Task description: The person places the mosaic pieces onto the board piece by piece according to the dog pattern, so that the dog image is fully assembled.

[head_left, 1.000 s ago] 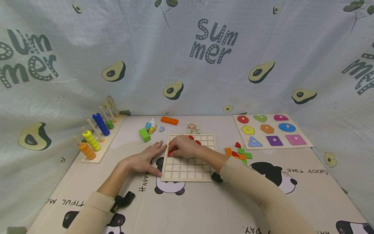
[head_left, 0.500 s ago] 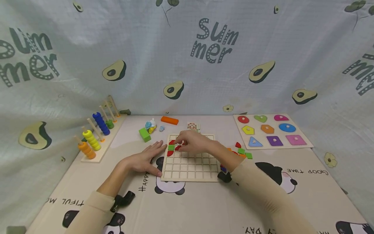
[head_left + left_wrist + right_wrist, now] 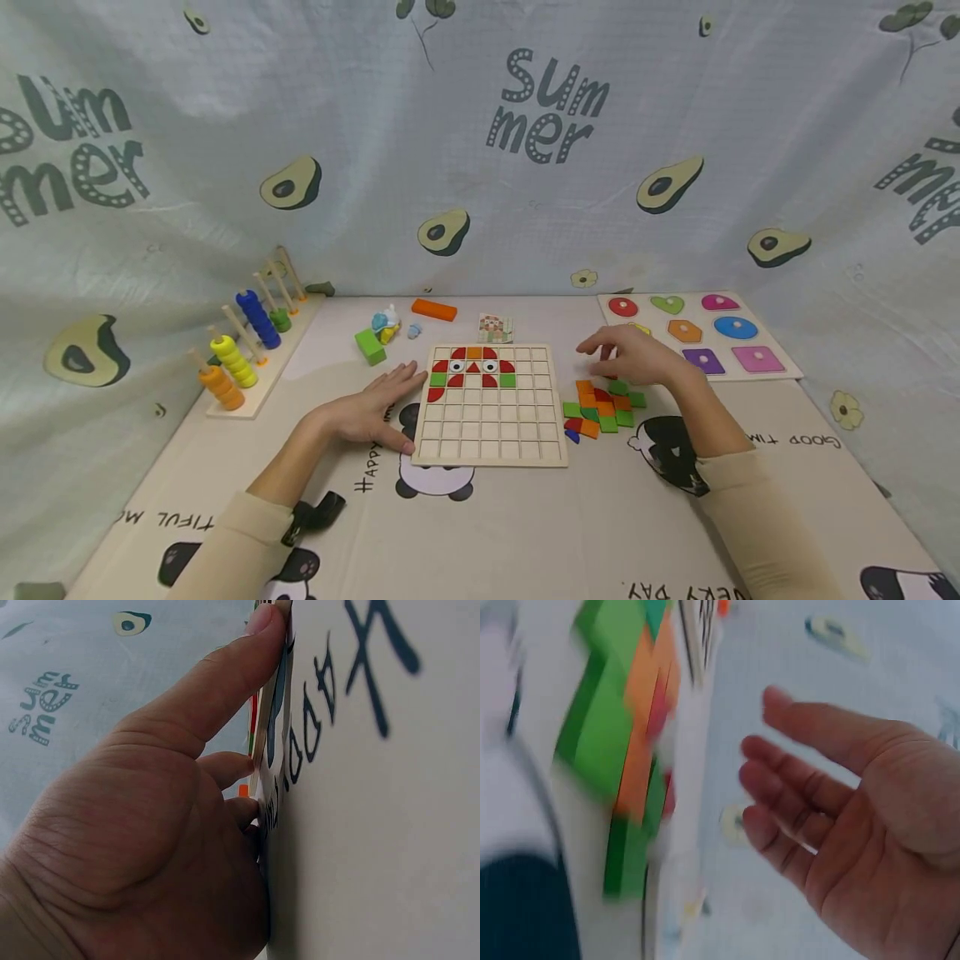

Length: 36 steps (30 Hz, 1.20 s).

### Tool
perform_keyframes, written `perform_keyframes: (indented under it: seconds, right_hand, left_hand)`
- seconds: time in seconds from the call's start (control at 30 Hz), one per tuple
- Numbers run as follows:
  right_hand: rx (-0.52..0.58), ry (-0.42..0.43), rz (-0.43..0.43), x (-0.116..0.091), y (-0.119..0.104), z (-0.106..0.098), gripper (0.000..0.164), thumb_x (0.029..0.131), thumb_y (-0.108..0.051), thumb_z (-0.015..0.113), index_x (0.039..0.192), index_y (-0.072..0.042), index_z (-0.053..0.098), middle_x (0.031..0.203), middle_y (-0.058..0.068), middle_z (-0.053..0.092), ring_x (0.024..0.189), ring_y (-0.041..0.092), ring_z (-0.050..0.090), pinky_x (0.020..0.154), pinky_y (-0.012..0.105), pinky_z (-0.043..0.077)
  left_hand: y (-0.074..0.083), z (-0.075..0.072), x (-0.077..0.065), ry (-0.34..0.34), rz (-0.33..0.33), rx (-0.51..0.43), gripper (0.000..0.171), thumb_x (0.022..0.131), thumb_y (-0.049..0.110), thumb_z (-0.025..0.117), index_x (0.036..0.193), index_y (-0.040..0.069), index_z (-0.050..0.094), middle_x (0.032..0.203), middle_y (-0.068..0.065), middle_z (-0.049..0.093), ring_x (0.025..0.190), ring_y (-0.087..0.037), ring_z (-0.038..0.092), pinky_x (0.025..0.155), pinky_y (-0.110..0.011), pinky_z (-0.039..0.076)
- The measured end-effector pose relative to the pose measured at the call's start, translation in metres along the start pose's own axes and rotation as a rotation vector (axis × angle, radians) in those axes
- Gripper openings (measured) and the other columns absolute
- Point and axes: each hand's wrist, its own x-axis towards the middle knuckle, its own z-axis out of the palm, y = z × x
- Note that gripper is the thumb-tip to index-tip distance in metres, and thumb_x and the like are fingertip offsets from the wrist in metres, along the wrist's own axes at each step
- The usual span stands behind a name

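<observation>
A wooden grid board [image 3: 491, 433] lies mid-table, with red, green and orange tiles and two eye tiles set in its upper left cells. My left hand [image 3: 371, 410] rests on the tablecloth with fingers spread, its fingertips and thumb at the board's left edge; in the left wrist view the thumb touches that edge. My right hand [image 3: 633, 354] hovers behind a pile of loose tiles [image 3: 607, 421] right of the board. Its fingers are loosely bent and hold nothing, as the right wrist view shows beside blurred green tiles [image 3: 604, 742].
Behind the board lie a small picture card [image 3: 496, 328], an orange block [image 3: 434, 310], a green block [image 3: 371, 346] and small toy figures [image 3: 387, 323]. A bead-peg stand [image 3: 258, 387] is at left. A shape puzzle board [image 3: 776, 348] stands at back right, partly behind my right hand.
My right hand has left the board's upper left cells and moved right, over beside the loose tiles, uncovering the set tiles. My left hand has stayed in place.
</observation>
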Motion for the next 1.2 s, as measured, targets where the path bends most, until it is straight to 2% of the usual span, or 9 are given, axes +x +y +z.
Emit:
perform_keyframes:
  seconds: [0.07, 0.2, 0.4, 0.6, 0.77, 0.9, 1.03, 1.13, 1.2]
  right_hand:
    - [-0.023, 0.021, 0.063, -0.004, 0.011, -0.003, 0.033, 0.088, -0.014, 0.070, 0.120, -0.014, 0.068, 0.112, 0.006, 0.067, 0.094, 0.021, 0.057, 0.077, 0.032, 0.054]
    - [-0.040, 0.035, 0.130, -0.004, 0.027, -0.003, 0.027, 0.087, -0.013, 0.070, 0.114, -0.011, 0.071, 0.103, 0.005, 0.068, 0.091, 0.022, 0.056, 0.078, 0.033, 0.054]
    - [-0.065, 0.005, 0.110, 0.000, 0.036, 0.002, 0.017, 0.086, -0.012, 0.073, 0.102, -0.009, 0.073, 0.086, 0.000, 0.066, 0.083, 0.020, 0.055, 0.075, 0.032, 0.053]
    - [-0.020, 0.015, 0.100, 0.004, 0.035, 0.008, 0.014, 0.084, -0.010, 0.074, 0.096, -0.010, 0.067, 0.084, 0.001, 0.063, 0.080, 0.021, 0.056, 0.074, 0.032, 0.054]
    - [0.043, 0.045, 0.047, 0.007, 0.032, 0.010, 0.009, 0.089, -0.009, 0.067, 0.097, -0.012, 0.064, 0.086, 0.002, 0.062, 0.081, 0.022, 0.057, 0.071, 0.030, 0.054]
    - [0.157, 0.076, -0.041, 0.011, 0.021, 0.010, 0.012, 0.093, -0.009, 0.062, 0.105, -0.010, 0.062, 0.095, 0.006, 0.062, 0.083, 0.027, 0.061, 0.069, 0.033, 0.057]
    - [0.240, 0.092, -0.142, 0.025, -0.004, 0.014, 0.014, 0.095, -0.009, 0.059, 0.108, -0.012, 0.063, 0.104, 0.014, 0.063, 0.085, 0.028, 0.063, 0.073, 0.038, 0.058]
    - [0.224, 0.075, -0.212, 0.042, -0.029, 0.025, 0.015, 0.094, -0.010, 0.061, 0.108, -0.014, 0.065, 0.104, 0.014, 0.066, 0.082, 0.023, 0.062, 0.074, 0.037, 0.057]
    - [0.202, 0.045, -0.253, 0.054, -0.047, 0.035, 0.014, 0.093, -0.010, 0.064, 0.106, -0.013, 0.066, 0.099, 0.010, 0.067, 0.080, 0.019, 0.060, 0.074, 0.034, 0.056]
  left_hand:
    - [0.000, 0.000, -0.001, -0.002, -0.003, -0.001, 0.116, 0.064, 0.059, 0.080, 0.155, 0.029, 0.014, 0.162, 0.003, -0.004, 0.147, -0.026, -0.008, 0.116, -0.056, 0.000]
    - [-0.001, 0.001, -0.001, 0.004, 0.001, 0.004, 0.116, 0.065, 0.059, 0.080, 0.155, 0.029, 0.014, 0.162, 0.004, -0.004, 0.147, -0.026, -0.008, 0.116, -0.055, 0.000]
    - [-0.001, 0.002, 0.000, 0.010, 0.016, 0.003, 0.116, 0.065, 0.059, 0.079, 0.155, 0.027, 0.014, 0.162, 0.001, -0.003, 0.147, -0.028, -0.008, 0.116, -0.057, 0.001]
    - [0.000, 0.002, 0.000, 0.011, 0.024, -0.002, 0.115, 0.065, 0.058, 0.080, 0.155, 0.027, 0.015, 0.162, -0.001, -0.003, 0.147, -0.030, -0.008, 0.115, -0.058, 0.001]
    - [-0.001, 0.001, 0.000, 0.005, 0.025, 0.009, 0.116, 0.065, 0.059, 0.079, 0.155, 0.028, 0.013, 0.162, 0.002, -0.004, 0.147, -0.026, -0.008, 0.117, -0.055, 0.001]
    - [-0.002, 0.000, 0.000, 0.007, 0.027, 0.019, 0.116, 0.065, 0.059, 0.079, 0.155, 0.029, 0.014, 0.162, 0.003, -0.004, 0.147, -0.025, -0.008, 0.117, -0.054, 0.001]
    - [-0.002, 0.000, 0.000, 0.008, 0.026, 0.018, 0.116, 0.065, 0.060, 0.079, 0.155, 0.029, 0.014, 0.162, 0.004, -0.003, 0.147, -0.024, -0.008, 0.117, -0.054, 0.002]
    - [-0.001, 0.000, -0.001, 0.007, 0.028, 0.013, 0.116, 0.065, 0.059, 0.080, 0.155, 0.029, 0.014, 0.162, 0.003, -0.003, 0.147, -0.024, -0.008, 0.117, -0.054, 0.001]
    - [-0.001, 0.000, -0.001, 0.006, 0.026, 0.013, 0.116, 0.065, 0.059, 0.080, 0.155, 0.028, 0.014, 0.162, 0.003, -0.003, 0.147, -0.024, -0.008, 0.117, -0.054, 0.001]
